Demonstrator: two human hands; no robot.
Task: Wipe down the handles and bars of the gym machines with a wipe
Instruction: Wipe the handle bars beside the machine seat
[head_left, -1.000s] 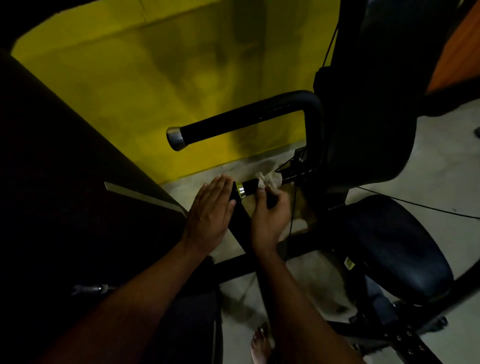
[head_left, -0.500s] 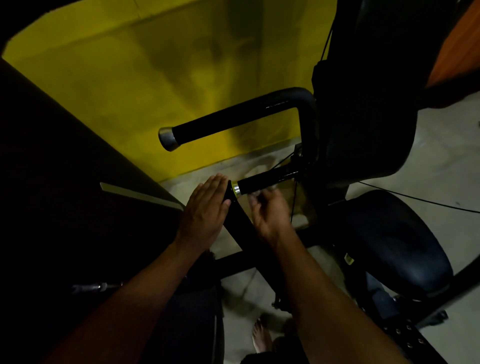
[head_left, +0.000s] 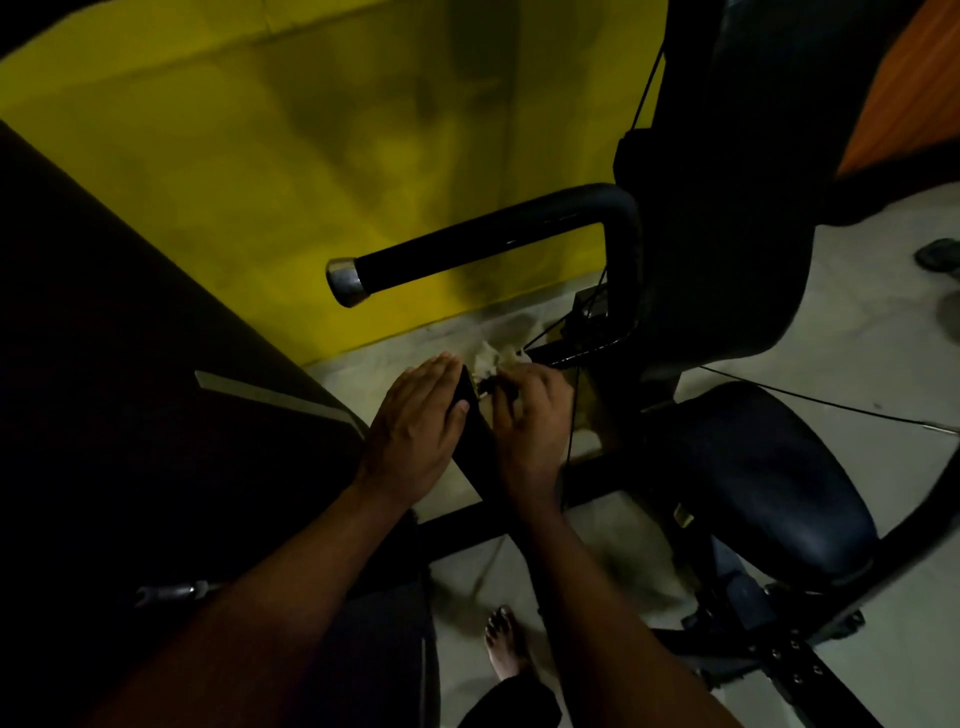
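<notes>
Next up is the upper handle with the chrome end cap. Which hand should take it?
Right. The right hand already grips the wipe at the lower handle, below the upper handle. The left hand lies flat, holding no wipe.

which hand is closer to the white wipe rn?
Right. The right hand holds the wipe bunched at its fingertips on the lower handle. The left hand lies flat just left of it, apart, against the bar end.
</notes>
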